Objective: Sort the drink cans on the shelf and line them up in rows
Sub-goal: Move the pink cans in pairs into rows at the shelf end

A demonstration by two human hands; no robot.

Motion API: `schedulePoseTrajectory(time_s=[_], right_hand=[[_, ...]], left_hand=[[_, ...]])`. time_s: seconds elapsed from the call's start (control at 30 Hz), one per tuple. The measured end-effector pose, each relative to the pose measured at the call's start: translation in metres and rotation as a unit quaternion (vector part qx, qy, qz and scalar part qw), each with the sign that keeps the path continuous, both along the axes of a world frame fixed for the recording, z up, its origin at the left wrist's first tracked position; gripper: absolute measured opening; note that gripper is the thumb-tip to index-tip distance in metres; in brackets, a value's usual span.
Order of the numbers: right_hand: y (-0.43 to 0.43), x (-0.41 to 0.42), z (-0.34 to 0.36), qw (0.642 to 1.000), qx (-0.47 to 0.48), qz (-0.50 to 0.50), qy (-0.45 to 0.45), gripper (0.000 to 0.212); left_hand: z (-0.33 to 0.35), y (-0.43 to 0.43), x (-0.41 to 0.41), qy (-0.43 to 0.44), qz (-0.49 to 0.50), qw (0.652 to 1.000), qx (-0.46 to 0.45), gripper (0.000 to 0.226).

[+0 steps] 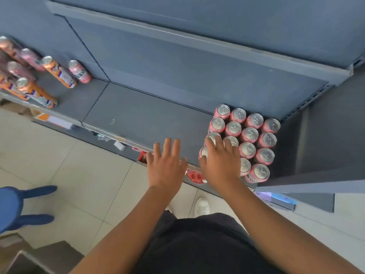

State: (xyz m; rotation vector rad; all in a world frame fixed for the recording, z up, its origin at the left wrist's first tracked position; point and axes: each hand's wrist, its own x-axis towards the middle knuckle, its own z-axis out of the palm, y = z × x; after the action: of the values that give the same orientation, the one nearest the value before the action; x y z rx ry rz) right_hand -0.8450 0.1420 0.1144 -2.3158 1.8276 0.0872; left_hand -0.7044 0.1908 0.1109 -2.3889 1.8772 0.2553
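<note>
Fingers [216, 142] of your right hand [220, 163] lie spread atop the pink drink cans [249, 135] at four o'clock; your left hand [166, 167] hovers splayed, holding nothing.

Can block [249, 134] at right end of shelf [150, 115] — right hand [219, 161] rests on its front-left cans, left hand [166, 167] just beside, over shelf's front edge; loose cans [59, 73] far left.

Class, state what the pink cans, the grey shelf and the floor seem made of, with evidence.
Pink drink cans: likely aluminium, shiny silver tops with pull tabs. Dark grey shelf: probably painted metal, matte, thin folded edges. Pale floor: seemingly glazed tile, grout lines.
</note>
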Motion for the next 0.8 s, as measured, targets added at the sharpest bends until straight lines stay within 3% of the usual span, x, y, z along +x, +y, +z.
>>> schedulePoseTrajectory(time_s=[0.5, 0.8], right_hand=[[0.027, 0.18, 0.054, 0.981, -0.038, 0.181, -0.048, 0.048], [0.077, 0.337, 0.07, 0.969, -0.066, 0.225, -0.078, 0.048]], left_hand=[[0.057, 0.068, 0.155, -0.012, 0.232, 0.964, -0.132, 0.046], [0.073, 0.144, 0.296, -0.035, 0.27, 0.954, -0.125, 0.051]])
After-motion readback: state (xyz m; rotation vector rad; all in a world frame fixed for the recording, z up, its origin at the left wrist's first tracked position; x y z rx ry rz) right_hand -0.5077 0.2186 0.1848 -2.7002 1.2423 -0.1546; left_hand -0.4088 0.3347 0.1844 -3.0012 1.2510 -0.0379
